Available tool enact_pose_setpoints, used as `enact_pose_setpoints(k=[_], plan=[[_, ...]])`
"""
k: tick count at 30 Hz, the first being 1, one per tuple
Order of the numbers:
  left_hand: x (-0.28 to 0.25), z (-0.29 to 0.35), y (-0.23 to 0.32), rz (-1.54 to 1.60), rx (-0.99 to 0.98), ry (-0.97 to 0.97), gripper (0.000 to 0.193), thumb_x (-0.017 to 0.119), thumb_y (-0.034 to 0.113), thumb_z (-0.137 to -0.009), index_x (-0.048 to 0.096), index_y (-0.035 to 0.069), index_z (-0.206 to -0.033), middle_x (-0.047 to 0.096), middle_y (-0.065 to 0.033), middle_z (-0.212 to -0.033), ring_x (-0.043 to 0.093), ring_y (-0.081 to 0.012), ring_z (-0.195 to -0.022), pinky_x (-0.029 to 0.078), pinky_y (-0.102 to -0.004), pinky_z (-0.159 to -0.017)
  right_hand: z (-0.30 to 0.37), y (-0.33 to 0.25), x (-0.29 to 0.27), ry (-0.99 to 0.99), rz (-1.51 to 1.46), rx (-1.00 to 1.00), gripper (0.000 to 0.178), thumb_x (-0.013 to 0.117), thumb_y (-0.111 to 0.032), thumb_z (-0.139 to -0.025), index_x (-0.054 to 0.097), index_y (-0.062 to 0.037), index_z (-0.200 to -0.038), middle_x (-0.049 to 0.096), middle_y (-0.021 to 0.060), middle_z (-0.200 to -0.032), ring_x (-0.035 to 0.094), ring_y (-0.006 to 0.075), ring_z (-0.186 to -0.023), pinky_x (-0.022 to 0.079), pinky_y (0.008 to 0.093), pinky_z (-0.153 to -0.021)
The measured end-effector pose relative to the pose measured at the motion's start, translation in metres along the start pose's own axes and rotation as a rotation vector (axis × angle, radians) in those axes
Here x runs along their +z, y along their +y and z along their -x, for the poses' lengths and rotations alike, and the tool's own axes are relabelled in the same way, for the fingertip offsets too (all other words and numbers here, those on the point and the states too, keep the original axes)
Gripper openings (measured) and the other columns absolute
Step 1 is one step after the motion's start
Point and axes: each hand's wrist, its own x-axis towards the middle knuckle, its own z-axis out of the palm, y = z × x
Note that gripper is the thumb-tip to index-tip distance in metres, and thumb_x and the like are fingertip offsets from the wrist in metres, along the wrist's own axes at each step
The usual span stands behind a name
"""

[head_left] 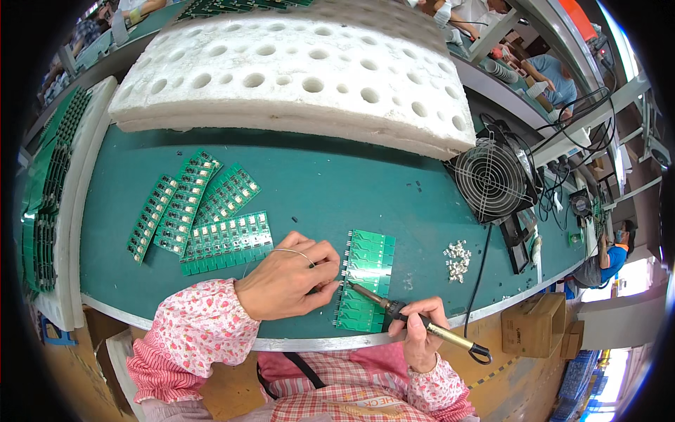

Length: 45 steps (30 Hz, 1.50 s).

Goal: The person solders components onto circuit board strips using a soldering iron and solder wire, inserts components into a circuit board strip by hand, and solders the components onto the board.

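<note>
My right hand [422, 336] grips a soldering iron [401, 309] like a pen, its tip reaching the left edge of a green circuit board panel [366, 264]. That panel lies flat on the bench with a row of pins along its left side. Beside those pins, my left hand [288, 278] has its fingers pinched together at the panel's edge. A thin silvery wire [299, 252], which looks like solder wire, curves over the back of this hand and in toward the fingers. What exactly sits between the fingertips is hidden.
Several populated circuit boards [190, 204] lie overlapping at the left. A white foam block [281, 77] with holes spans the back. At the right are a fan [490, 177], a pile of small white connectors [458, 261] and the iron's black cord [481, 281]. A foam rack of boards [53, 183] stands far left.
</note>
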Motion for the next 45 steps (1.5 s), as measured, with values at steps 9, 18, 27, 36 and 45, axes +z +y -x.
enact_pose_setpoints(k=[9,18,27,36,45], plan=[[-0.001,0.0,0.0,-0.02,0.036,0.013,0.01,0.065,0.011,-0.078,0.056,0.006,-0.08,0.05,-0.0025,-0.085,0.053,-0.0186,-0.074,0.037,-0.0328,-0.075,0.005,0.002,0.001,0.013,0.048,-0.031,0.016,0.053,-0.014,-0.09,0.049,0.0021,-0.092,0.061,0.0111,-0.067,0.059,0.012,-0.054,0.049,0.0232,-0.05],[-0.006,0.003,0.002,0.051,-0.04,-0.092,0.011,0.065,0.011,-0.076,0.055,0.006,-0.079,0.05,-0.0037,-0.082,0.053,-0.021,-0.071,0.038,-0.0332,-0.073,0.01,0.008,0.001,0.114,-0.013,-0.103,0.019,0.045,-0.019,-0.091,0.042,-0.0014,-0.088,0.047,0.0085,-0.052,0.047,0.0157,-0.039,0.045,0.0282,-0.043],[-0.002,0.003,0.005,0.036,0.041,-0.054,0.011,0.065,0.012,-0.076,0.056,0.005,-0.078,0.05,-0.0042,-0.085,0.053,-0.0219,-0.074,0.038,-0.034,-0.074,0.011,0.009,-0.002,0.013,-0.106,-0.091,0.016,0.05,-0.013,-0.091,0.047,0.0024,-0.089,0.058,0.0111,-0.061,0.056,0.0136,-0.048,0.047,0.0247,-0.046],[0.001,0.002,0.004,-0.029,0.059,-0.073,0.01,0.065,0.014,-0.076,0.058,0.007,-0.078,0.051,-0.0022,-0.086,0.052,-0.0194,-0.08,0.037,-0.0342,-0.076,0.011,0.007,-0.002,0.026,-0.075,-0.039,0.015,0.053,-0.012,-0.09,0.05,0.0024,-0.088,0.06,0.0113,-0.065,0.06,0.0149,-0.05,0.048,0.0252,-0.047],[0.002,0.003,0.004,-0.027,0.04,-0.056,0.013,0.068,0.01,-0.073,0.056,0.007,-0.074,0.053,-0.0011,-0.089,0.053,-0.0196,-0.079,0.038,-0.0344,-0.076,0.009,0.005,-0.001,-0.006,-0.03,-0.067,0.013,0.054,-0.011,-0.089,0.05,0.0013,-0.087,0.06,0.0114,-0.062,0.06,0.015,-0.05,0.047,0.0254,-0.047]])
